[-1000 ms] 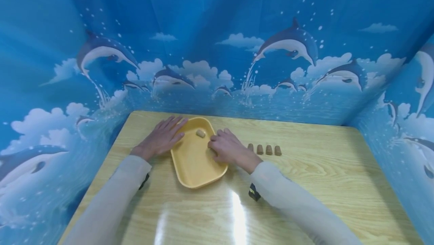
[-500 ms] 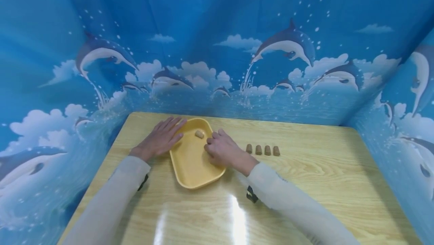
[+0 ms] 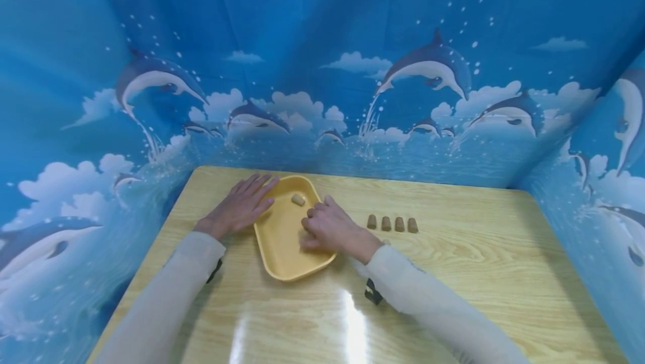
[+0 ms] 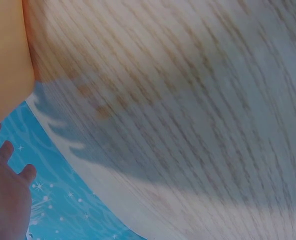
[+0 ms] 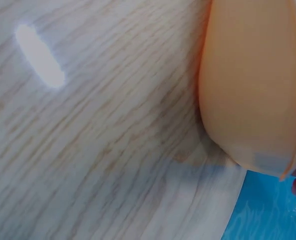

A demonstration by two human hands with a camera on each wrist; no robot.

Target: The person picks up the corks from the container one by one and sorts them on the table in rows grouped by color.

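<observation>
In the head view, a yellow tray [image 3: 284, 243] lies slanted on the table, with one cork [image 3: 298, 200] near its far end. My left hand [image 3: 241, 205] rests at the tray's left rim, its fingers straight and spread. Over the tray's right side is my right hand [image 3: 330, 228], fingers curled and thumb stretched inward, slightly blurred. Whether anything sits inside those fingers is hidden. The left wrist view catches only part of the left hand [image 4: 8, 192]. The tray's outer wall [image 5: 252, 85] fills the right side of the right wrist view.
Several brown corks [image 3: 400, 224] stand in a row on the wood-grain table [image 3: 478, 252], right of the tray. A blue dolphin-print curtain [image 3: 322, 73] closes off the back and sides.
My right hand has shifted slightly left and inward over the tray, and its thumb has swung out toward me. The left hand, the cork in the tray and the row of corks stay put.
</observation>
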